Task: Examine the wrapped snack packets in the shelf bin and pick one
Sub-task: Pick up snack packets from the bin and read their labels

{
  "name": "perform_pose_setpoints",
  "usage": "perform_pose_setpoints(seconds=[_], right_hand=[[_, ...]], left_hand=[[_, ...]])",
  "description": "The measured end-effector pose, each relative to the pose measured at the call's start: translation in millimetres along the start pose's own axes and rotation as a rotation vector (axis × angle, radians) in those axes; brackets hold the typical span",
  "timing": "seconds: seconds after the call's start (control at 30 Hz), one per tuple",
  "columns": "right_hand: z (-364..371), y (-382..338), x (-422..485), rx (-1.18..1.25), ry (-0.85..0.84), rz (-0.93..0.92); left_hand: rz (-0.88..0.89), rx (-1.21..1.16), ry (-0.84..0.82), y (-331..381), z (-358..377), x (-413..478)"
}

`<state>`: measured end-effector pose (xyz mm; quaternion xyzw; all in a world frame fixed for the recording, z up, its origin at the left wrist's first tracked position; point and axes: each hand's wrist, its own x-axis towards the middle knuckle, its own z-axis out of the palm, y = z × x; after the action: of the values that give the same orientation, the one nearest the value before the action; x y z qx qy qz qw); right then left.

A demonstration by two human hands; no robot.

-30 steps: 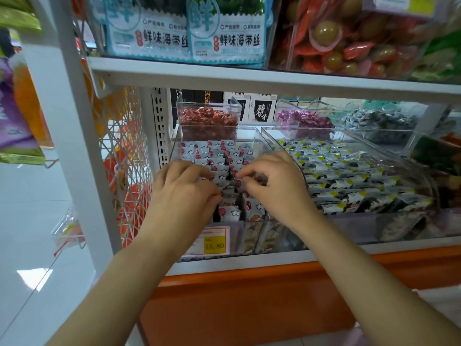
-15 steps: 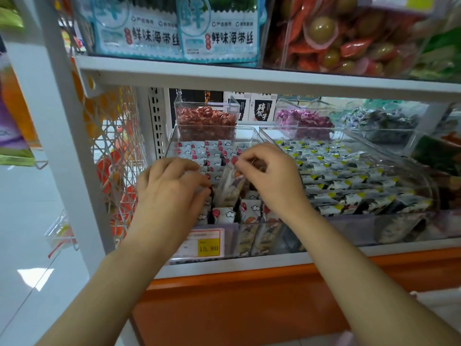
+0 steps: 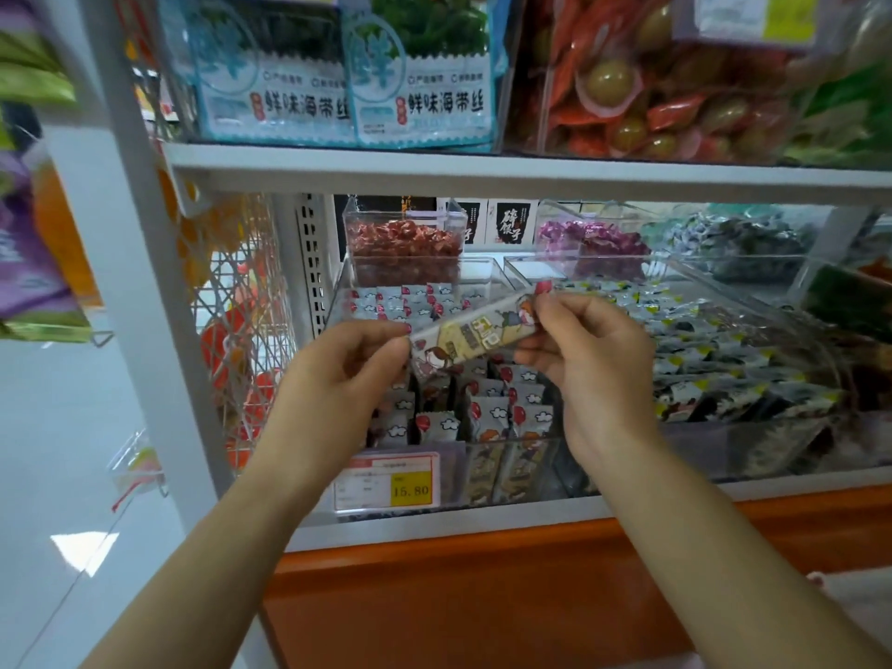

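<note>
A long wrapped snack packet (image 3: 475,333) with cartoon print is held slanted above the clear shelf bin (image 3: 511,463). My left hand (image 3: 338,374) pinches its lower left end and my right hand (image 3: 586,352) pinches its upper right end. Below them the bin holds several more packets (image 3: 487,412) standing in rows, white with red balloons and clouds.
A yellow price tag (image 3: 388,482) reading 15.80 hangs on the bin's front. A second clear bin (image 3: 724,359) of dark packets sits to the right. Smaller tubs of red candies (image 3: 403,246) and purple candies (image 3: 591,239) stand behind. The white shelf board (image 3: 482,173) runs overhead, a wire rack (image 3: 236,306) to the left.
Both hands were down among the packets in the bin. My right hand drew one packet out and up, and now both hands hold it by its ends above the bin.
</note>
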<state>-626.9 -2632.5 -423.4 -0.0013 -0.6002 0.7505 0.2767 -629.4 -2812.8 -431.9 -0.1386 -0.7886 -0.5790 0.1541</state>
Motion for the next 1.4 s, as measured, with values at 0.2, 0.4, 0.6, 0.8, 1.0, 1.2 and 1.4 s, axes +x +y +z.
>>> perform_pose_setpoints(seconds=[0.2,0.4,0.6,0.8,1.0,1.2,1.4], right_hand=[[-4,-4,-1,0.249,-0.184,0.269],[-9,-1,0,0.236,-0.242,0.252],[-8,1,-3,0.124,-0.297,0.097],[-8,2,-4,-0.045,-0.352,0.035],[-8,5,-4,-0.223,-0.349,-0.093],[-8,1,-3,-0.405,-0.262,-0.245],[-7,2,-7,-0.508,-0.276,-0.379]], left_hand=[[-0.147,-0.323,0.022,5,-7,1],[-0.149,-0.446,0.019,6,-10,2],[-0.169,-0.437,-0.063,9,-10,0],[-0.094,-0.333,-0.114,4,-16,1],[-0.040,-0.271,-0.103,5,-15,-2],[-0.012,-0.182,-0.175,6,-11,-5],[-0.062,-0.098,-0.118,4,-3,-3]])
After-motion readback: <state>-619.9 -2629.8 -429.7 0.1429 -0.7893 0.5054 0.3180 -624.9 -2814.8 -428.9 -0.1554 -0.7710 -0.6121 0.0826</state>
